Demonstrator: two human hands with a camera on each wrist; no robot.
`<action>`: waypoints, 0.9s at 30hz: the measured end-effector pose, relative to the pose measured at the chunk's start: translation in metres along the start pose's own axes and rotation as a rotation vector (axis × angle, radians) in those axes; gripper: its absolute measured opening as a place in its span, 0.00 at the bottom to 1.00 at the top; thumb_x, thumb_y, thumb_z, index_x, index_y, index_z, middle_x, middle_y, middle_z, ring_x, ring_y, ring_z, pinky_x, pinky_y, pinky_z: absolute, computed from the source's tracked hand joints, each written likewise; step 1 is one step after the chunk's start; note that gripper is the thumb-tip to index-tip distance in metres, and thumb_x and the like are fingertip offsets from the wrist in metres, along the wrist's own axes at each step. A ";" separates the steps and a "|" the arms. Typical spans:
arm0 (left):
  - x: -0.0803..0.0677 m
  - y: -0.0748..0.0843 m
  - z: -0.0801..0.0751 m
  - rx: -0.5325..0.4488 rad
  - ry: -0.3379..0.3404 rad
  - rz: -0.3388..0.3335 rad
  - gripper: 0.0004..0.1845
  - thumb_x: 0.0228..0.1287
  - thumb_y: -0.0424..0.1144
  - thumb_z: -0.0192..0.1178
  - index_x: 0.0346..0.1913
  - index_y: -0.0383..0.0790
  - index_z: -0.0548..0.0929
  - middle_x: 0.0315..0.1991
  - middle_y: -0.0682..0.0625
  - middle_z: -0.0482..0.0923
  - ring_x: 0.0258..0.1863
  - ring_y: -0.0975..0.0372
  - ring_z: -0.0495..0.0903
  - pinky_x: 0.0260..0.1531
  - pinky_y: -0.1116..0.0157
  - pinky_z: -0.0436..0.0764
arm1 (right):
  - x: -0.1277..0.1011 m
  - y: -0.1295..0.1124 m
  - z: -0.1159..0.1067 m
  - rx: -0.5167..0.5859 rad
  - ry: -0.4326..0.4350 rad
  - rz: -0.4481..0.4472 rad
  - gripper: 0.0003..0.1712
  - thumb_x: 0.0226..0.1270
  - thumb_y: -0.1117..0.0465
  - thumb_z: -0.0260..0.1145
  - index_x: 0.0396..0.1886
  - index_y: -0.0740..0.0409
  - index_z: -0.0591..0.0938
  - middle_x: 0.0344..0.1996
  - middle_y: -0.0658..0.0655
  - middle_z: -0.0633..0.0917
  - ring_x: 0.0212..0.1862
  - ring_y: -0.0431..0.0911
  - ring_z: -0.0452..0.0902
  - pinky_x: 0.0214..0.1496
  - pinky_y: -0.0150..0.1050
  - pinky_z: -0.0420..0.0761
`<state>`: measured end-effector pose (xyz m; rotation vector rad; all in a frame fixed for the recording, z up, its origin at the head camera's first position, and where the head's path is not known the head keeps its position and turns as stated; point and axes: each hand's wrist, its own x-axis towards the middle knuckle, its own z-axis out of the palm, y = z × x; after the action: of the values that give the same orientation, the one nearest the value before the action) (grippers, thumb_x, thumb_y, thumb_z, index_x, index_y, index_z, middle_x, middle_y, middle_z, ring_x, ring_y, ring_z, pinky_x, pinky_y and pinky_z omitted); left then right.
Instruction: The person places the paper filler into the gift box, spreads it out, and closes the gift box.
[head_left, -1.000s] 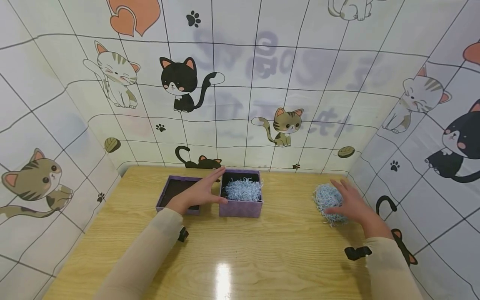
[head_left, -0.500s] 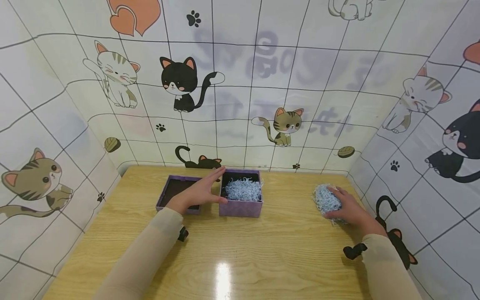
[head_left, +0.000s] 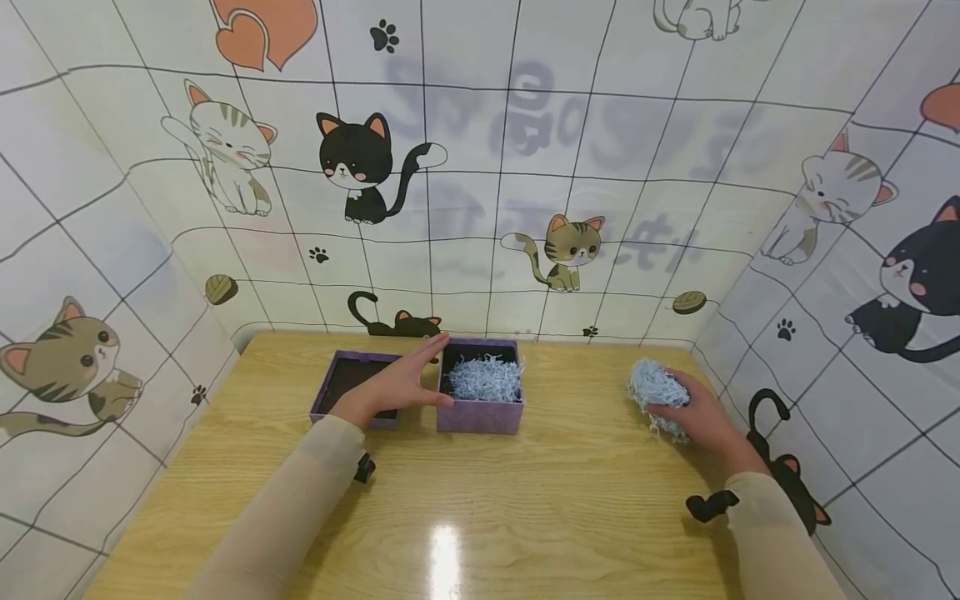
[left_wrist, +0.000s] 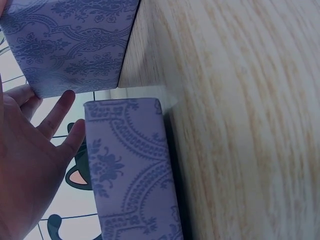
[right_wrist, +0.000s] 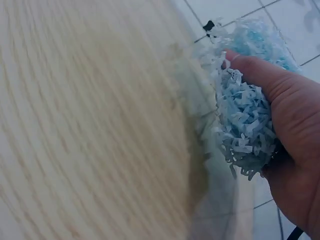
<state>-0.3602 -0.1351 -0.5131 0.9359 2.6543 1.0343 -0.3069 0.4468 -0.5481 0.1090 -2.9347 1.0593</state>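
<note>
At the far right of the table, my right hand point(head_left: 703, 419) grips a clump of light blue shredded paper point(head_left: 649, 385). In the right wrist view the thumb presses into the paper point(right_wrist: 245, 117), and strands hang below; the other fingers are mostly hidden. My left hand point(head_left: 393, 386) is at the left side of an open purple box point(head_left: 478, 419), fingers extended and spread. Its thumb reaches the box's near left corner. The left wrist view shows fingertips at the patterned box wall point(left_wrist: 70, 45). More blue shredded paper point(head_left: 486, 379) lies inside the box's black interior.
A purple lid point(head_left: 352, 375) with a dark inside lies left of the box, partly beneath my left forearm and hand in view. The wooden table point(head_left: 540, 508) meets cat-printed wall sheets point(head_left: 480, 192) at the back and sides.
My right hand has closed round the shredded paper and raised it slightly. Its fingers were spread over the clump before. The left hand and the box have stayed put.
</note>
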 end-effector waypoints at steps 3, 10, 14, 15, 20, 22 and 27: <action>0.001 -0.001 0.000 0.001 0.001 0.005 0.64 0.50 0.72 0.70 0.82 0.65 0.40 0.83 0.55 0.37 0.81 0.54 0.42 0.70 0.39 0.57 | 0.002 -0.011 -0.002 0.035 0.039 -0.030 0.57 0.59 0.37 0.75 0.81 0.52 0.60 0.73 0.67 0.66 0.71 0.67 0.61 0.65 0.70 0.64; 0.000 0.000 0.000 -0.010 0.002 0.009 0.63 0.50 0.71 0.70 0.82 0.64 0.41 0.83 0.56 0.37 0.80 0.55 0.43 0.71 0.39 0.57 | 0.004 -0.053 -0.002 0.069 0.123 -0.115 0.52 0.58 0.43 0.78 0.79 0.45 0.64 0.71 0.65 0.70 0.70 0.66 0.64 0.64 0.70 0.65; 0.000 0.001 0.001 -0.024 -0.001 0.002 0.63 0.50 0.71 0.70 0.82 0.65 0.41 0.83 0.56 0.38 0.80 0.57 0.42 0.71 0.39 0.57 | 0.007 -0.076 0.004 0.120 0.147 -0.172 0.51 0.56 0.48 0.81 0.78 0.45 0.67 0.70 0.64 0.70 0.69 0.64 0.64 0.65 0.69 0.64; 0.000 0.001 0.001 -0.025 -0.001 0.000 0.63 0.50 0.71 0.70 0.82 0.65 0.41 0.83 0.56 0.37 0.80 0.57 0.42 0.71 0.39 0.57 | 0.008 -0.081 0.006 0.131 0.149 -0.190 0.51 0.56 0.49 0.81 0.78 0.45 0.67 0.70 0.63 0.70 0.69 0.63 0.64 0.65 0.69 0.64; 0.000 0.000 0.002 -0.018 -0.001 -0.010 0.64 0.49 0.73 0.69 0.82 0.65 0.41 0.83 0.56 0.37 0.80 0.58 0.42 0.71 0.40 0.57 | 0.011 -0.110 0.013 0.174 0.142 -0.259 0.49 0.55 0.52 0.82 0.75 0.41 0.70 0.67 0.58 0.72 0.66 0.57 0.67 0.65 0.64 0.66; 0.000 -0.001 0.002 -0.015 -0.002 -0.012 0.64 0.49 0.73 0.69 0.82 0.66 0.41 0.83 0.57 0.36 0.80 0.59 0.42 0.71 0.40 0.57 | 0.012 -0.121 0.015 0.190 0.126 -0.275 0.48 0.55 0.53 0.82 0.75 0.40 0.70 0.65 0.56 0.73 0.65 0.55 0.68 0.65 0.62 0.67; 0.001 -0.003 0.002 -0.017 -0.002 -0.005 0.63 0.49 0.73 0.69 0.81 0.68 0.40 0.83 0.58 0.36 0.80 0.58 0.42 0.71 0.39 0.57 | 0.016 -0.144 0.024 0.191 0.087 -0.304 0.49 0.56 0.55 0.82 0.76 0.39 0.69 0.64 0.56 0.74 0.63 0.54 0.69 0.64 0.60 0.69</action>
<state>-0.3615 -0.1352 -0.5162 0.9264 2.6403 1.0531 -0.3123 0.3201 -0.4741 0.4817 -2.6217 1.2516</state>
